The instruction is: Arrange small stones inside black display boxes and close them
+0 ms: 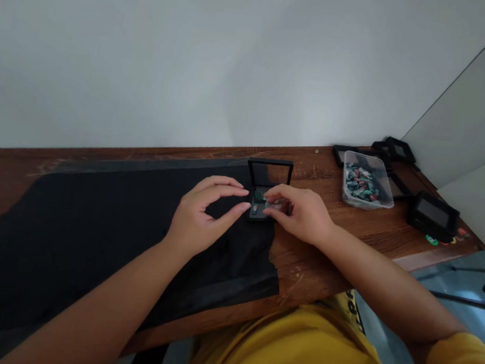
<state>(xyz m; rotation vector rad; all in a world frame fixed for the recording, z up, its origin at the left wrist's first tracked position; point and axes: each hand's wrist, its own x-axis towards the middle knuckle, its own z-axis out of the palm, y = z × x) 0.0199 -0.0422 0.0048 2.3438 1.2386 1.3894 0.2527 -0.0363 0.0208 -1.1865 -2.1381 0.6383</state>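
Observation:
A small black display case [271, 162] stands at the right end of a black mat, its framed lid raised at the back. Inside its grey base lie a dark green stone [259, 196] and a smaller pale-and-green stone [255, 210]. At the case's left edge, my left hand [205, 215] is open, thumb and fingers curved apart; whether the tips touch the case I cannot tell. My right hand [303, 214] reaches over the right half of the base, thumb and forefinger closed around something pale that is too small to make out.
A clear plastic tub [388, 195] of green and reddish stone pieces stands at the right. Around it lie several black cases [432, 215]. Small coloured pieces [431, 240] sit near the right edge. The black mat [94, 231] covers the wooden table's left side; a wall rises behind.

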